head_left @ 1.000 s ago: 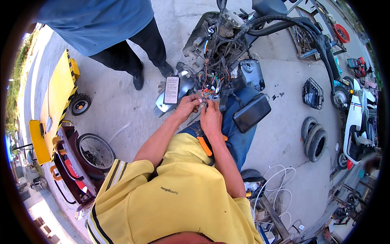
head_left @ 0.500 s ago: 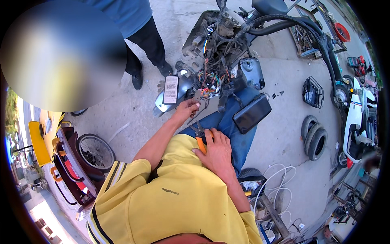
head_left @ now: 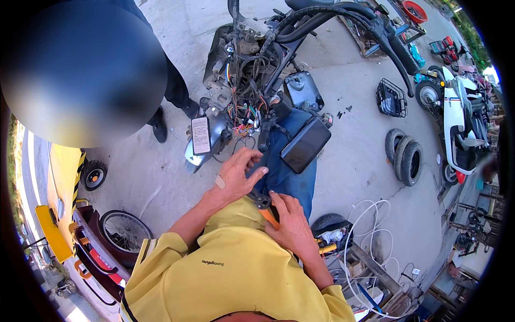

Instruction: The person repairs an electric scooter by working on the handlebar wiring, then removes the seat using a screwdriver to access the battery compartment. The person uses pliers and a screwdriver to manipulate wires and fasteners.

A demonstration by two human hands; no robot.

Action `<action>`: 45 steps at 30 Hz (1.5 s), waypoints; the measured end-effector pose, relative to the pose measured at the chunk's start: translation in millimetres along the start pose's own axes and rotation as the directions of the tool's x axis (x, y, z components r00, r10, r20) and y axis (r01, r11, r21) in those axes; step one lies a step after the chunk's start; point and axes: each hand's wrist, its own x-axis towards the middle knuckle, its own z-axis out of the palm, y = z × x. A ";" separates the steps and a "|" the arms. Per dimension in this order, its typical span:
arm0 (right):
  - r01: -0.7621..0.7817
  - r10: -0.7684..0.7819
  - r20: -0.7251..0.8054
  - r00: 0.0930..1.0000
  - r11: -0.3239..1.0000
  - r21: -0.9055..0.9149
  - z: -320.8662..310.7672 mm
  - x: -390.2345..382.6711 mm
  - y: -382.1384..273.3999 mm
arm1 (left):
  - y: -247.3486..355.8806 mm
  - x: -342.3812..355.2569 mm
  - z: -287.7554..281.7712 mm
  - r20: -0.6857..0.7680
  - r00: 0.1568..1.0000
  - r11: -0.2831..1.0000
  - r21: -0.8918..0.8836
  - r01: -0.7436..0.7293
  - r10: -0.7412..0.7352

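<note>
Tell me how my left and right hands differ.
The left hand is open, apparently empty; the right hand holds orange-handled pliers. The left hand is nearer the wiring; the right hand, nearer the yellow shirt. The left hand has a pale patch by the wrist; the right hand shows none. Both are ungloved.

Your pliers (head_left: 261,202), orange-handled and dark-headed, sit close to your body, head angled away, handles partly hidden; farther ahead, your multicoloured wires (head_left: 245,130) hang bunched and exposed.
</note>
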 end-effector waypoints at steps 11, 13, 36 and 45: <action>0.005 0.498 -0.107 0.860 0.201 0.980 -10.9 -57.8 86.6 | 39.9 52.4 78.1 0.117 0.970 0.873 0.423 -0.241 0.211; 0.161 0.473 -0.168 0.865 0.056 0.985 -6.5 -42.4 86.9 | 35.9 55.2 82.9 0.105 0.974 0.871 0.436 -0.226 0.201; 0.110 0.455 -0.679 0.576 0.780 0.616 7.8 106.0 99.0 | -14.6 161.2 -106.8 -0.520 0.853 0.989 -0.140 -0.039 -0.040; 0.103 0.381 -0.712 0.590 0.839 0.535 20.9 113.4 89.5 | -88.3 353.2 -187.9 0.183 0.888 0.767 -0.451 0.456 -0.421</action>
